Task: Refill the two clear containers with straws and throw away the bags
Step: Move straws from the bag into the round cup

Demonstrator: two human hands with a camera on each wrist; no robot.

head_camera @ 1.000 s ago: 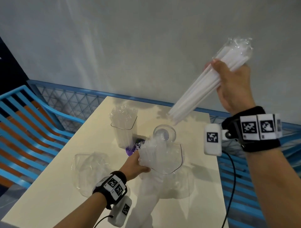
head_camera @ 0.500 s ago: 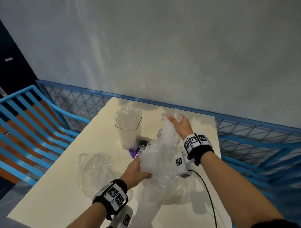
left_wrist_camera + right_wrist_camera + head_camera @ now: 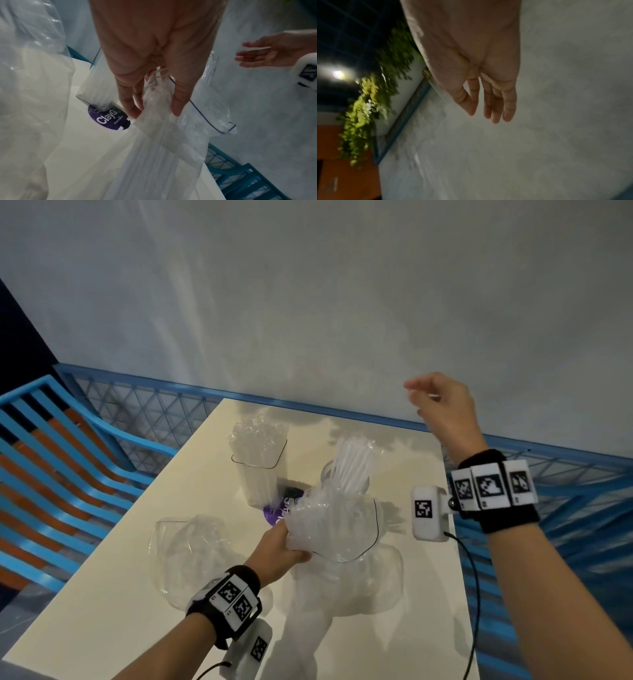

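Grip: our left hand pinches the straw bag above the surface; right hand spread, holding nothing. Round container holds white straws; square container, also filled, stands just beside.

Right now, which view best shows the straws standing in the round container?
The head view: the white straws stand bunched in the round container, unobstructed. The left wrist view shows only a sliver behind the left hand; the right wrist view shows none.

The right hand no longer grips the straws: they now stand in the round container, and the hand is lifted clear above the table's far edge, fingers loosely extended.
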